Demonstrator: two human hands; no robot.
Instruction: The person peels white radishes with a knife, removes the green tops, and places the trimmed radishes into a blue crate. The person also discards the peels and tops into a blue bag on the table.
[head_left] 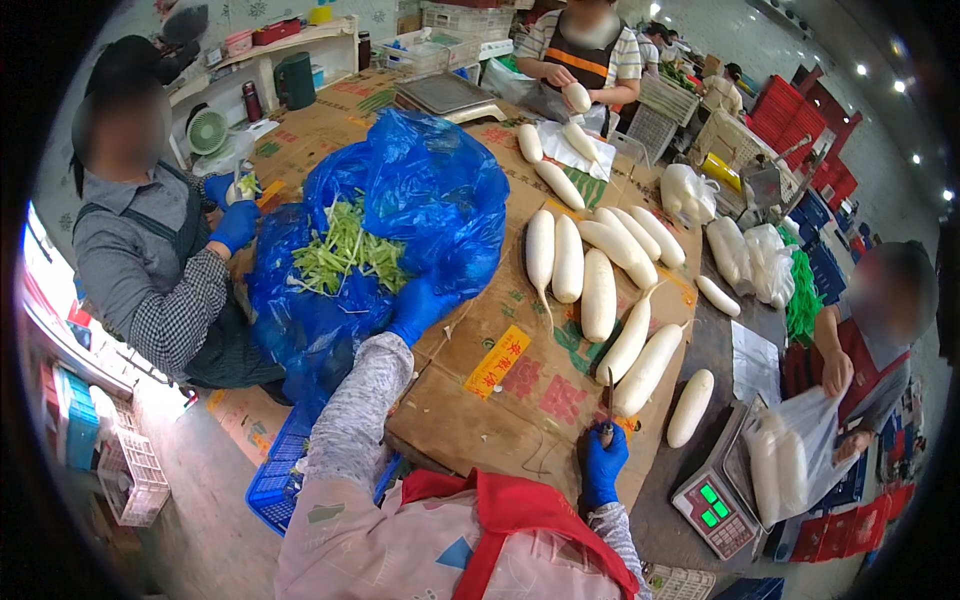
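My left hand (421,308), in a blue glove, grips the near right edge of a blue plastic bag (440,185); its fingers partly blend into the film. Cut green radish tops (350,250) lie in the bag. My right hand (604,466), also gloved in blue, is closed around a knife (609,395), its blade pointing away from me. Just beyond the blade are long white radishes (650,370), some with thin root tips. Several more white radishes (599,296) lie side by side on the cardboard-covered table (450,400).
At left, a co-worker's gloved hands (235,225) hold a radish piece. Across the table, another person's hand (560,76) holds a radish. At right, a person's hand (838,372) holds a bag of radishes by a digital scale (715,505). A blue basket (275,480) stands below the bag.
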